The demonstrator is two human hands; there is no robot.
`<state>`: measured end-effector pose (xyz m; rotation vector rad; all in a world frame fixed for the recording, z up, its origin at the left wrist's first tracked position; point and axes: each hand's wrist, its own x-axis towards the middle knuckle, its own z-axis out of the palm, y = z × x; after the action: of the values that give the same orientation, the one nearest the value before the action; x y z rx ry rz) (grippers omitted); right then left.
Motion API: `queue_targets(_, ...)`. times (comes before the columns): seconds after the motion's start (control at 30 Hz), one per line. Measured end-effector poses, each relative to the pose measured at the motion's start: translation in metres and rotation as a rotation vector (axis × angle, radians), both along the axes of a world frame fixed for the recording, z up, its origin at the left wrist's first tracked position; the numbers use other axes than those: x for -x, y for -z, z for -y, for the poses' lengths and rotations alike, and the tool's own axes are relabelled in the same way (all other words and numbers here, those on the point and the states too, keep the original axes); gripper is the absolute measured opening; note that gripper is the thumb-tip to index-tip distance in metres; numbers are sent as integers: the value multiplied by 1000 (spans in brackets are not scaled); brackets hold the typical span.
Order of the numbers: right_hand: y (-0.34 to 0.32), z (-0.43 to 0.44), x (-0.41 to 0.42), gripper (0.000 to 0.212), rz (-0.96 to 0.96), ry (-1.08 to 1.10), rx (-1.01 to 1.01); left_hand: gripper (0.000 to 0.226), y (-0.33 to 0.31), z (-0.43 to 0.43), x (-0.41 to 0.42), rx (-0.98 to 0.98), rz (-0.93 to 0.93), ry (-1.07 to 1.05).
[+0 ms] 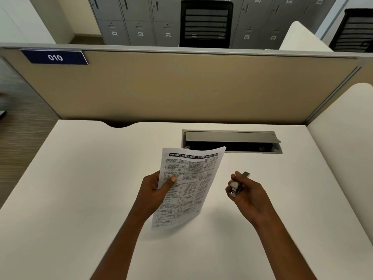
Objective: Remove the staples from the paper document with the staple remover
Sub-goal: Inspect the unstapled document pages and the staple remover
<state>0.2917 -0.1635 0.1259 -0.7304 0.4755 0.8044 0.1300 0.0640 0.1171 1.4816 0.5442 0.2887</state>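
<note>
At a white desk [80, 178], my left hand [155, 194] pinches the paper document [189, 184] at its left edge, thumb on the printed face and fingers behind, holding it in the air tilted, with its long axis running from about 7 o'clock to 1 o'clock. My right hand [247, 194] is curled shut around the staple remover [237, 185], a small metal tool whose tip points toward 1 o'clock, away from the sheet. The tool sits at 3 o'clock from the document, near it but not touching. I cannot make out any staple from here; the print is too fine. My guess is that staples sit along the headline edge at 12 o'clock, so the right hand, already nearer that corner, would swing the tool toward 10 o'clock to meet it. An open cable tray [232, 141] lies beyond, at 12 o'clock.
</note>
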Motion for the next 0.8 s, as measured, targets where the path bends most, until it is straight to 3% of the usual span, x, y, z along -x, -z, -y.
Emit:
queue_targets(0.1, 5, 0, 3, 30, -36, 34, 98, 18, 0, 0, 0, 5, 1, 3)
queue_targets(0.23, 8, 3, 4, 21, -5, 53, 167, 18, -2, -1, 1, 4, -5, 15)
queue_targets(0.33, 3, 6, 4, 6, 65, 7, 327, 18, -3, -2, 1, -3, -3, 25)
queue_targets(0.5, -9, 8, 1, 8, 263, -60, 574, 18, -6, -5, 1, 4, -4, 46)
queue_targets(0.57, -15, 9, 0, 13, 317, -42, 556, 18, -6, -7, 1, -6, -18, 68)
queue_targets(0.8, -56, 11, -9, 12, 468, 140, 189, 15, -17, -24, -3, -10, -86, 229)
